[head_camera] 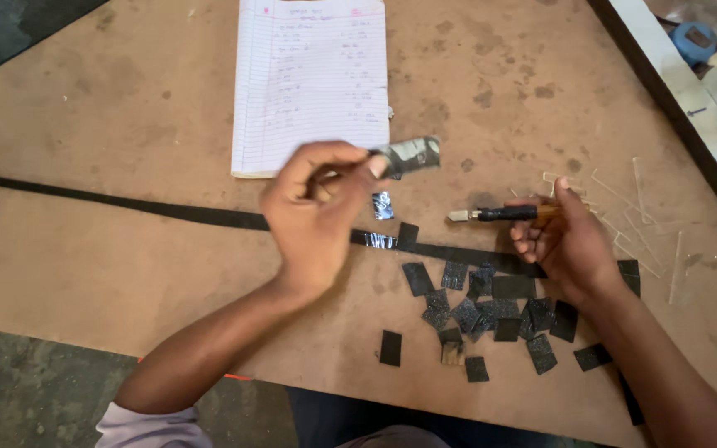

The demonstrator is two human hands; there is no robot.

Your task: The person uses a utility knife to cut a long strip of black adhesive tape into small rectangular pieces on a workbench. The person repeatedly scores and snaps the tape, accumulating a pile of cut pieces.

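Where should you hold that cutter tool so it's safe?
Grip the cutter by its wooden handle end, coming from the right, where the right hand has it now. The tool lies level with its metal tip pointing left, so that end stays clear of fingers.

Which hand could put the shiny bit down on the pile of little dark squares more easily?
Probably the left hand. It already pinches the shiny piece above the board, a short way from the pile of squares. The right hand is busy holding the cutter.
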